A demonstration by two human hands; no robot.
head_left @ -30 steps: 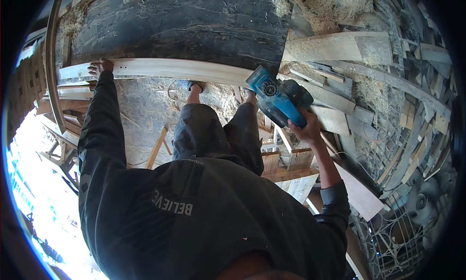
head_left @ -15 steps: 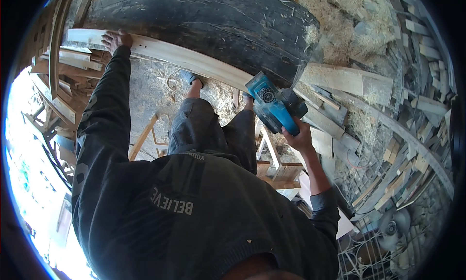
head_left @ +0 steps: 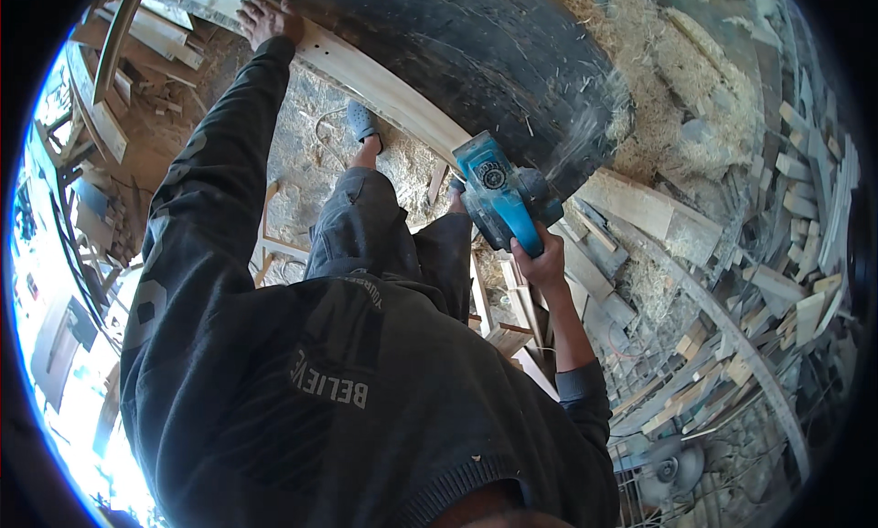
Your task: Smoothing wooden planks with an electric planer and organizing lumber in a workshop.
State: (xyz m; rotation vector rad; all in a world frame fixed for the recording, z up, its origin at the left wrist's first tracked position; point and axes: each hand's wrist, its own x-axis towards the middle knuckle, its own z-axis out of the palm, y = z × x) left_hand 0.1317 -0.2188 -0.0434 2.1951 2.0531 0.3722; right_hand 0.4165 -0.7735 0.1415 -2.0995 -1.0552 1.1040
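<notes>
A long pale wooden board (head_left: 384, 91) lies along the near edge of a dark, scuffed workbench (head_left: 466, 48). Toward the board's far left part, my left hand (head_left: 271, 21) rests on top with its fingers spread; a few small dark holes show in the wood beside it. My right hand (head_left: 543, 259) is wrapped round the rear handle of a blue electric hand planer (head_left: 498, 185). The planer sits at the board's right end, its front over the wood. Its underside is hidden.
Wood shavings (head_left: 677, 98) cover the ground beyond the bench's right end. Stacked offcuts (head_left: 796, 217) and long planks (head_left: 649, 212) fill the right side. More scrap boards (head_left: 151, 34) lie at the left. A fan (head_left: 672, 468) stands at lower right. My shod foot (head_left: 361, 121) is below the board.
The view has shifted and turned, so the bench and board appear more slanted. My left hand stays flat on the board, and my right hand still grips the planer at the board's right end.
</notes>
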